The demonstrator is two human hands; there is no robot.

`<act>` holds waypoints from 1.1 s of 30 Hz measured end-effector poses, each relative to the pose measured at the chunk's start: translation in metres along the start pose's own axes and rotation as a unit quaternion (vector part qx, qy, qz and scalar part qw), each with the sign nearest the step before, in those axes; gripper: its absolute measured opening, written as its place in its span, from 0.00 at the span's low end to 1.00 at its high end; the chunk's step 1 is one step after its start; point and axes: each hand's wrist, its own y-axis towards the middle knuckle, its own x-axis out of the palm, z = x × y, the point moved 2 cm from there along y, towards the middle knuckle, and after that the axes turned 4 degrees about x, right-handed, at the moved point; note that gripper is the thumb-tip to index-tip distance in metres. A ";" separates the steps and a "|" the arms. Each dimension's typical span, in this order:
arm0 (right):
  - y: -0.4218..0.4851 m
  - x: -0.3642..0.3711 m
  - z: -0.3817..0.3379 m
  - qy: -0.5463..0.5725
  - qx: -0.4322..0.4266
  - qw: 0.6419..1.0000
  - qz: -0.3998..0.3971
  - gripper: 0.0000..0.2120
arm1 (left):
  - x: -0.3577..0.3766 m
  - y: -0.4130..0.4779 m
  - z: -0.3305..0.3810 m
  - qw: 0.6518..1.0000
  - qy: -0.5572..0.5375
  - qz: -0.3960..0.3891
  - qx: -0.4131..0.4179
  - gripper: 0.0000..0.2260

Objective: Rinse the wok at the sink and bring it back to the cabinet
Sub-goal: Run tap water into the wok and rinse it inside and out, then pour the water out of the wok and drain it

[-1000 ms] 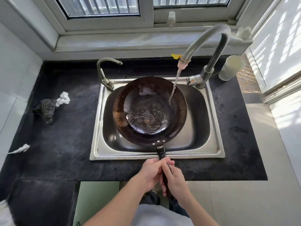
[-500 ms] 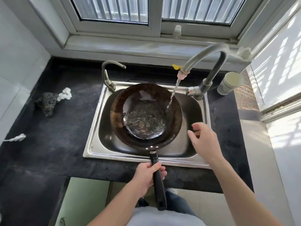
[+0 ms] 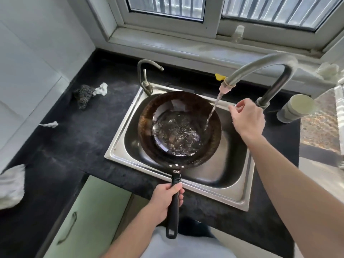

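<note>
Gripping the handle (image 3: pixel 174 211) in the left hand (image 3: pixel 163 200), fingers curled round its upper end, just short of the rivets. Holding the wok (image 3: pixel 179 127) out over the sink (image 3: pixel 119 155), bowl up and roughly level, straight ahead of that hand and slightly to its right. Running the long axis from the hanging loop near the body, up through the handle, to the far rim beside the small tap (image 3: pixel 147 75). Pointing the bowl away from the body, toward the window. Catching the water (image 3: pixel 214 108) on the right inner wall and pooling it, flecked with dark bits, in the bottom. Reaching the right hand (image 3: pixel 247 118) across the sink's right side to the base of the faucet (image 3: pixel 260 67), fingers curled where the lever should be. Not showing whether closing on that lever or only touching it. Putting the right hand nearer the faucet and the left nearer the wok, so probably splitting the coming move that way: right hand working the water, left hand tipping the bowl out into the sink. Judging the rinse as under way, with the emptying and carrying not yet begun. Leaving the pale green cabinet (image 3: pixel 93 220) under the counter (image 3: pixel 74 138) for later, down and left of the handle's end.
</note>
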 end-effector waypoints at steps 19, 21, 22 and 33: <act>-0.064 -0.028 0.020 0.016 0.076 0.993 -0.093 0.23 | -0.001 -0.002 0.005 0.999 0.045 -0.006 -0.003 0.08; -0.109 -0.026 0.022 -0.004 0.079 0.984 -0.158 0.21 | -0.004 -0.002 0.007 0.998 0.052 -0.026 -0.005 0.08; -0.134 -0.022 0.023 -0.012 0.083 0.978 -0.191 0.20 | -0.005 -0.002 0.008 0.998 0.057 -0.034 -0.006 0.09; -0.301 0.055 0.024 0.008 0.210 0.899 -0.385 0.20 | -0.015 0.007 0.017 0.986 0.116 -0.115 -0.025 0.05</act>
